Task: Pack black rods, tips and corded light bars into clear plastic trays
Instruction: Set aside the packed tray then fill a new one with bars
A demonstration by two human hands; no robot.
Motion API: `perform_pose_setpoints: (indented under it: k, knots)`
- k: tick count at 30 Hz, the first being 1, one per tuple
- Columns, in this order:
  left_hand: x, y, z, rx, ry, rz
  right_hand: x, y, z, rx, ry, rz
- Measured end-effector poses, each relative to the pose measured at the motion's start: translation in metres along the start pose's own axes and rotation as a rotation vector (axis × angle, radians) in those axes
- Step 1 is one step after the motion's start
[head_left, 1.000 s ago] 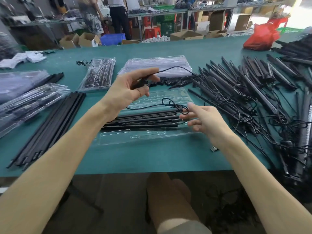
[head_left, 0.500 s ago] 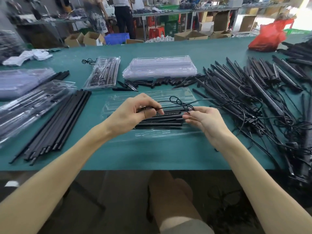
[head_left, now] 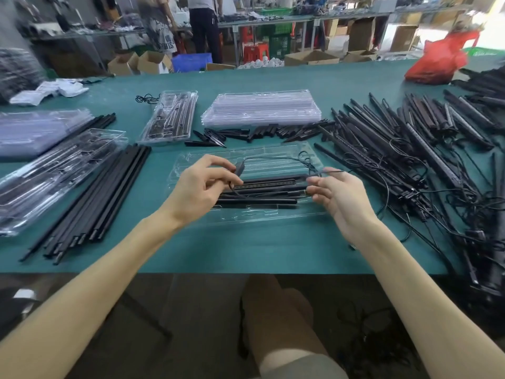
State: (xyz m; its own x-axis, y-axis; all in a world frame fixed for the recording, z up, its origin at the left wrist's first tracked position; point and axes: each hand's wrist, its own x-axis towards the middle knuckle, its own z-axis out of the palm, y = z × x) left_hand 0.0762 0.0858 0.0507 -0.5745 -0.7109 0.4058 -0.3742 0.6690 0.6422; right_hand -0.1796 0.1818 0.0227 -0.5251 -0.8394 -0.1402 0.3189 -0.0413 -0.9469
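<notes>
Head view: a clear tray (head_left: 273, 213) is laid open at the middle of the green table (head_left: 246, 250), and several black bars (head_left: 267, 188) are seated lengthwise in it. A thin cord (head_left: 273, 158) is looped over the tray's far half. A small black block on that cord is pinched between thumb and forefinger of the left hand (head_left: 199, 192), just above the bars' left end. The cord's other end is held in the curled fingers of the right hand (head_left: 338, 195), at the bars' right end. Just beyond the tray a row of tips (head_left: 262, 132) is spread, and behind it a stack (head_left: 259, 108) of empty trays is set. A packed tray (head_left: 170, 119) is placed left of the stack. Loose rods (head_left: 90, 198) are bundled left of the open tray, beside more filled trays (head_left: 49, 176). A tangled heap (head_left: 410, 149) of corded bars is piled at the right, with a red bag (head_left: 437, 64) behind.
</notes>
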Motion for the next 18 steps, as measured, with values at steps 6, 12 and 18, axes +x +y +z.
perform_pose_setpoints:
  k: [6, 12, 18]
  knots:
    - [0.005, -0.003, 0.007, -0.415, 0.129, -0.276, -0.010, -0.011, -0.008, 0.324, 0.024, -0.037]
    - [0.005, -0.007, 0.017, -0.332, 0.062, -0.380, -0.036, -0.025, -0.007, 0.323, -0.228, -0.067]
    - [0.007, -0.006, 0.014, -0.244, -0.122, -0.317, -0.065, -0.012, -0.001, -0.222, -0.571, -0.030]
